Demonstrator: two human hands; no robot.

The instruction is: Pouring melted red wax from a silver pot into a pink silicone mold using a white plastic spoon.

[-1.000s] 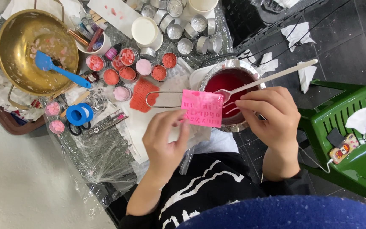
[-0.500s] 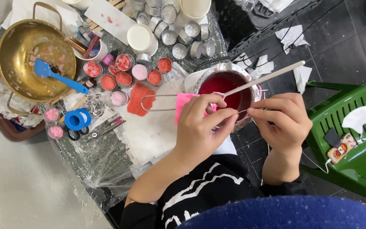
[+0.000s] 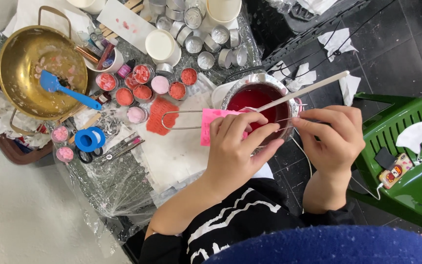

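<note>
My left hand (image 3: pixel 235 146) grips a pink rectangular sheet (image 3: pixel 210 126), most of it hidden under my fingers, next to a metal pot (image 3: pixel 234 89) of dark red liquid. My right hand (image 3: pixel 333 137) is at the pot's right rim, its fingertips pinched on a thin wick (image 3: pixel 285 119) that runs toward my left hand. A long white stick (image 3: pixel 313 87) rests across the pot. From the pot's left side a wire loop handle (image 3: pixel 179 120) sticks out over white paper.
A brass bowl (image 3: pixel 23 105) with a blue spatula (image 3: pixel 69 93) sits at far left. Several small tins of pink and red wax (image 3: pixel 142 92) and empty metal tins (image 3: pixel 206 59) stand behind the pot. A blue tape roll (image 3: pixel 89 139) and a green plastic chair (image 3: pixel 409 190) are also there.
My left hand has moved right and lowered the pink sheet from facing up to beside the pot. My right hand stays at the pot's rim.
</note>
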